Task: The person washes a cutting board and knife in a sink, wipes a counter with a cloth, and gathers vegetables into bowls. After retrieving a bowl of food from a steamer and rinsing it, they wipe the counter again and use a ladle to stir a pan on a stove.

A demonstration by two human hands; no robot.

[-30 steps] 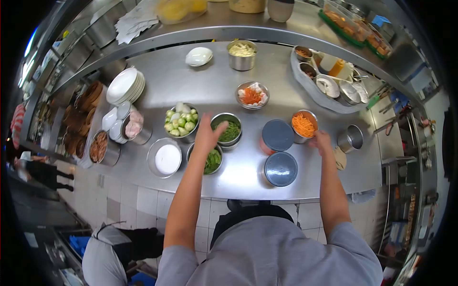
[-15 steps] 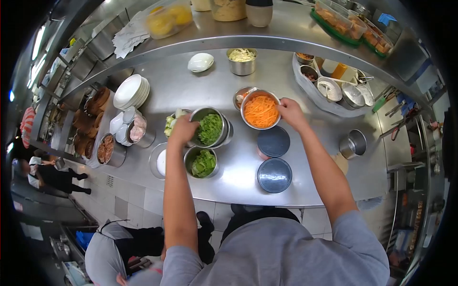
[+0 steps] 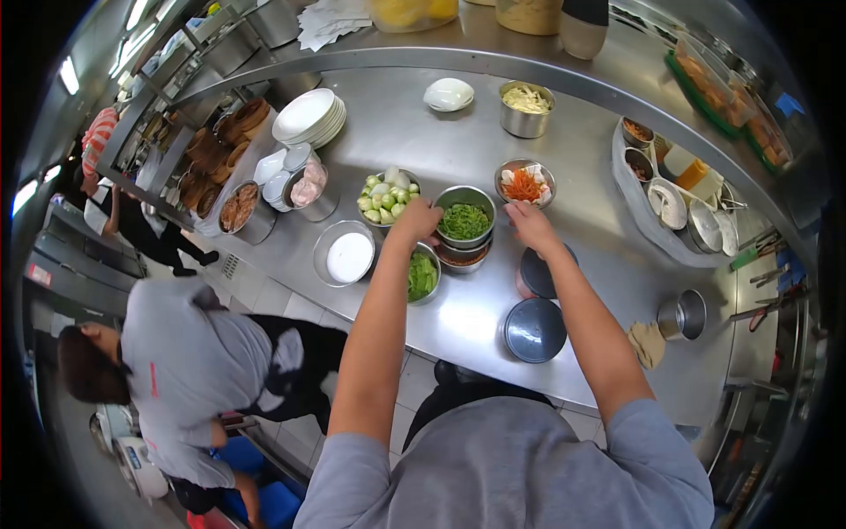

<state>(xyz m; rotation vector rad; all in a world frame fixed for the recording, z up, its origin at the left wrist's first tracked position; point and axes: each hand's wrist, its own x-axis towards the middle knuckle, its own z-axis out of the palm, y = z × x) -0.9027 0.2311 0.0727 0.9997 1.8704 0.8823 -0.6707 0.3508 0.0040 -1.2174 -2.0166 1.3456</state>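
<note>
My left hand (image 3: 418,224) is closed at the left rim of a round metal container of chopped greens (image 3: 465,222). That container is tilted over another metal container (image 3: 464,262), whose contents are mostly hidden. My right hand (image 3: 530,227) has its fingers stretched out, holding nothing I can see, just below a metal bowl (image 3: 526,182) with shredded carrot and white pieces. Left of my left hand stands a bowl of small green-and-white vegetables (image 3: 388,198). Leafy greens (image 3: 421,276) in a container are partly hidden by my left forearm.
Two dark-lidded tubs (image 3: 535,331) stand by my right forearm. A bowl of white substance (image 3: 345,254), meat containers (image 3: 249,214) and stacked plates (image 3: 310,119) are left. A metal shelf (image 3: 458,60) spans the back. A co-worker (image 3: 194,353) is at the left.
The carrot container is no longer in my right hand, and that hand is beside the bowl. The view has turned, and the co-worker at the left shows more fully.
</note>
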